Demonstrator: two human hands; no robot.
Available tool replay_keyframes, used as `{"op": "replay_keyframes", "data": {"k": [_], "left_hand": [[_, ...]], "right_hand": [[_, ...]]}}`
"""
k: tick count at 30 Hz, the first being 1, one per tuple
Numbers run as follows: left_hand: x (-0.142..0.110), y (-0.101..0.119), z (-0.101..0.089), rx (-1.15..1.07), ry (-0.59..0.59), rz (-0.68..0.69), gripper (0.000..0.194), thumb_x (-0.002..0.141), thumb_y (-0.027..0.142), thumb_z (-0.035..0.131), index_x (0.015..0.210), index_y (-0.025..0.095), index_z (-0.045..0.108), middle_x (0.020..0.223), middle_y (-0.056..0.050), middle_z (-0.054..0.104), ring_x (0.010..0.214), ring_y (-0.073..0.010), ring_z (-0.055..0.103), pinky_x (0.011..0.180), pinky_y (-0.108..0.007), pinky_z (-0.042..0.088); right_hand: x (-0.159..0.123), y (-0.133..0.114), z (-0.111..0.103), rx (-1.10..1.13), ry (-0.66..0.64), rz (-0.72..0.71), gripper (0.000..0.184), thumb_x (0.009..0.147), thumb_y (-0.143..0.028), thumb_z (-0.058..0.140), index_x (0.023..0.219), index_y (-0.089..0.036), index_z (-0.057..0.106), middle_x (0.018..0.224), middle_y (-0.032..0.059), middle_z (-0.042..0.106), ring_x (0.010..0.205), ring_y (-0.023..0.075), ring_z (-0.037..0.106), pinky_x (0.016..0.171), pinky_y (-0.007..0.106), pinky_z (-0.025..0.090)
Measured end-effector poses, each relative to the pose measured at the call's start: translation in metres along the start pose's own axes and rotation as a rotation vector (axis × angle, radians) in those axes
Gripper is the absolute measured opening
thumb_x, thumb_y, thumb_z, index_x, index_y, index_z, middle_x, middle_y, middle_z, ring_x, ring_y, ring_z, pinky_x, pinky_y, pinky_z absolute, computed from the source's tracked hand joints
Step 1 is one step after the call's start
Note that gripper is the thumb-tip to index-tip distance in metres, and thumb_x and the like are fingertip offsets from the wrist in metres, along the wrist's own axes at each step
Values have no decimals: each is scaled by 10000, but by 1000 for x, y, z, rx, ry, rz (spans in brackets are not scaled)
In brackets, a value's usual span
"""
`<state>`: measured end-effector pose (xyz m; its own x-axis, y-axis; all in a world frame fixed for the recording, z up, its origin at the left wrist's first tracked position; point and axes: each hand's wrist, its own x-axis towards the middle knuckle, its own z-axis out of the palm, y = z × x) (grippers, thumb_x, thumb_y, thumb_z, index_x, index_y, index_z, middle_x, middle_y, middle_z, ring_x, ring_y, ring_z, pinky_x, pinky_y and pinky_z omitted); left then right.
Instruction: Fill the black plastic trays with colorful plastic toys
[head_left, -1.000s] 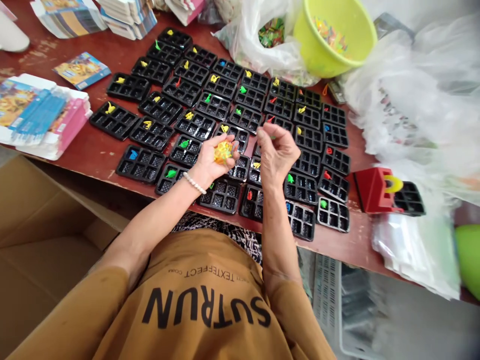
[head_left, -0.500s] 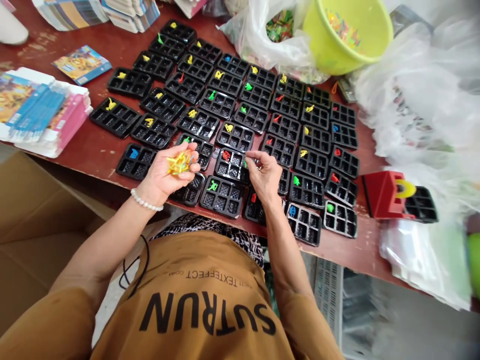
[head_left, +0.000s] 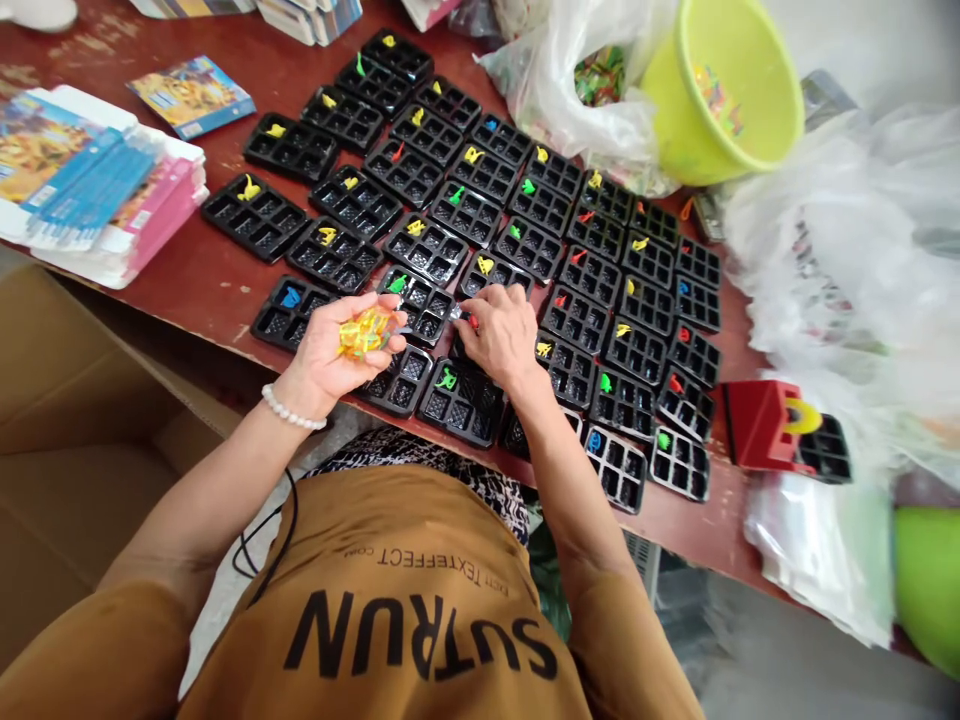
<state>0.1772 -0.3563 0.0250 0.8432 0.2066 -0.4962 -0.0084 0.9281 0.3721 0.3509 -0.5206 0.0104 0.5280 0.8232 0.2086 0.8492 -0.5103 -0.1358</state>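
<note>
My left hand (head_left: 334, 350), palm up with fingers curled, cups a heap of small plastic pieces (head_left: 364, 332), mostly yellow and orange with some green. It is above the near-left black trays. My right hand (head_left: 501, 335) is palm down over a black compartment tray, largely covering it, its fingertips bunched near a small red piece (head_left: 472, 321). What those fingers pinch, if anything, is hidden. Just left of the right hand is a black tray (head_left: 431, 318) with a green figure (head_left: 397, 285) in one corner compartment. Nearer the body, another tray (head_left: 469, 415) holds a green figure (head_left: 447, 378).
Rows of similar trays, many with one small coloured piece, cover the red-brown table (head_left: 169, 300). Printed boxes (head_left: 97, 190) are stacked at left. A plastic bag (head_left: 540, 85) and yellow-green bucket (head_left: 724, 90) stand behind. A red tape dispenser (head_left: 761, 425) is at right.
My right hand has moved left across the trays, uncovering a yellow piece in the tray it leaves. My left hand still cups the pieces. The camera view has shifted slightly.
</note>
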Motion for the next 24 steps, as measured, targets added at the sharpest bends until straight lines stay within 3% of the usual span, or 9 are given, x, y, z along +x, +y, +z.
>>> {"op": "replay_keyframes", "data": {"k": [6,11,14,18,24], "left_hand": [[-11,17,-21,-24,35,78,374,1063,220,390,886,135,708,744,-117,700,551,-180,657,328,-166,398],[-19,30,-42,-52,24,141,312,1054,248,462,884,161,709,766,-110,704,565,-173,652,342,-161,398],[-22,34,-48,-88,30,141,305,1057,285,491,877,166,707,751,-108,698,566,-167,638,337,-151,375],[-25,37,-47,-114,34,145,401,1079,289,404,860,155,712,732,-118,695,556,-175,622,322,-164,365],[-31,42,-47,-103,22,167,476,1080,263,340,830,148,728,728,-126,695,554,-170,601,313,-168,346]], "right_hand": [[9,-18,3,-154,-106,2,250,992,-291,571,1003,-184,798,1236,152,696,1170,363,475,866,471,360],[16,-21,4,-228,-166,18,358,1054,-215,440,912,-190,767,1152,147,725,1141,345,482,839,460,320],[19,-20,1,-252,-220,12,343,1066,-231,442,974,-201,771,1111,134,750,1136,341,498,832,446,310],[21,-18,-3,-233,-242,15,258,1041,-273,543,1144,-231,775,1190,111,770,1143,338,508,824,423,306],[25,-21,-3,-261,-268,40,296,1063,-290,504,1138,-231,785,1175,125,776,1134,337,522,839,425,319]]}}
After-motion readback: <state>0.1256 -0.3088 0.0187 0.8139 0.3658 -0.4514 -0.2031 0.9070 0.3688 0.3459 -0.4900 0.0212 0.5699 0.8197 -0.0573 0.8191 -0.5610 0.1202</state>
